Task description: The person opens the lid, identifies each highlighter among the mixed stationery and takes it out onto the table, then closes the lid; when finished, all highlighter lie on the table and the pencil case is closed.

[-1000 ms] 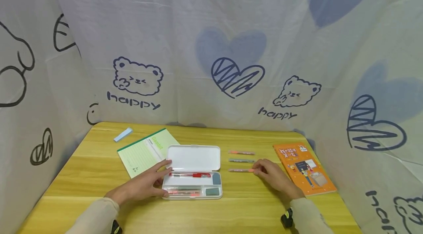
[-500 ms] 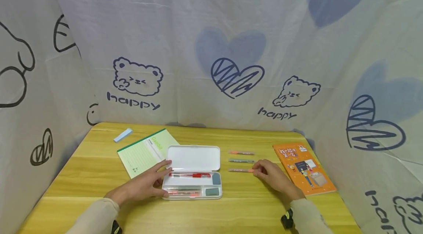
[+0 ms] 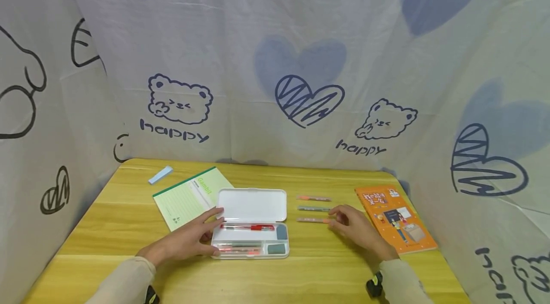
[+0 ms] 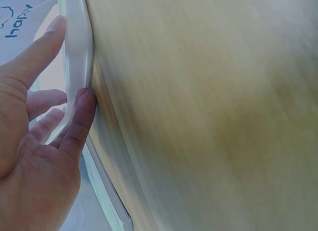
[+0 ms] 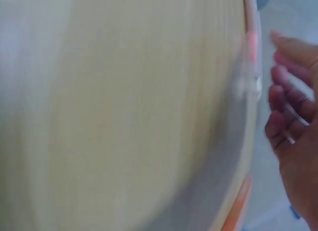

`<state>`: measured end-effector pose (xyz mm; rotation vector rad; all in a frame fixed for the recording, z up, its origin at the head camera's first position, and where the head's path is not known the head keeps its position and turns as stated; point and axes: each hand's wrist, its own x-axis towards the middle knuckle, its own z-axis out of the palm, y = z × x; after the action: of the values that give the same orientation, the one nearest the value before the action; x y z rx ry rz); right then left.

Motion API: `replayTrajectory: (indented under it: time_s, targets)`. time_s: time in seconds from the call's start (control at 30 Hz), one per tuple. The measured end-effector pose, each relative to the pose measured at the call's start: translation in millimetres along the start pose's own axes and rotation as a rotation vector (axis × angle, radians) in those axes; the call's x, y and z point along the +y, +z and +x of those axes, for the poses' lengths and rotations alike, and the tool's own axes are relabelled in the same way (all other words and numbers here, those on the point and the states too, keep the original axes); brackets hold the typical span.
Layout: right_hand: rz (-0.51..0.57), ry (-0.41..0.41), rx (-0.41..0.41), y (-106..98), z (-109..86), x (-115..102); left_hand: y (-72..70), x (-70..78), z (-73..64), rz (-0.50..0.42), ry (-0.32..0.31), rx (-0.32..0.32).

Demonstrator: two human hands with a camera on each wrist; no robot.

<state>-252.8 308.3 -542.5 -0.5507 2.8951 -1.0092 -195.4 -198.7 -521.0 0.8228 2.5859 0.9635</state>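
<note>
An open white pencil case (image 3: 251, 204) lies on the table, its lid folded back. Inside are a red pen (image 3: 253, 227), more pens in the front compartment and two grey-green blocks (image 3: 276, 249). My left hand (image 3: 191, 237) holds the case's left end, thumb at the front corner and fingers along the side by the lid. Right of the case lie three slim pens in a column: an orange one (image 3: 313, 198), a grey-green one (image 3: 313, 208) and a nearer orange one (image 3: 311, 220). My right hand (image 3: 356, 227), fingers loosely bent, is at that nearest pen's right end; the right wrist view shows its fingertips apart from the pen.
Behind the left hand lies a green notebook (image 3: 185, 199), partly under the case, with a light-blue strip (image 3: 161, 175) farther back. An orange book (image 3: 397, 220) lies beyond the right hand. Printed cloth (image 3: 240, 141) hangs around the table's back and sides.
The right hand has shifted very slightly away from me, and the nearest orange pen sits a touch farther back. The left hand and the case have stayed in place.
</note>
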Motion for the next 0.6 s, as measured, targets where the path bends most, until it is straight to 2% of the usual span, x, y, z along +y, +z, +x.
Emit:
replayTrajectory:
  time_s: [0.1,0.23,0.43,0.6]
  targets:
    - [0.001,-0.076,0.016,4.8,1.6,-19.0,-0.1,0.5,-0.3,-0.002,0.001,0.002]
    - [-0.003,-0.189,-0.01,17.0,5.3,-54.6,-1.0,1.6,-0.7,0.0,0.001,0.004]
    - [-0.016,-0.307,-0.139,50.3,6.0,-102.1,-0.9,2.6,-1.0,0.013,-0.003,0.004]
    - [-0.07,-0.405,-0.237,75.9,5.5,-126.2,-0.5,2.2,-0.9,0.022,-0.001,0.005]
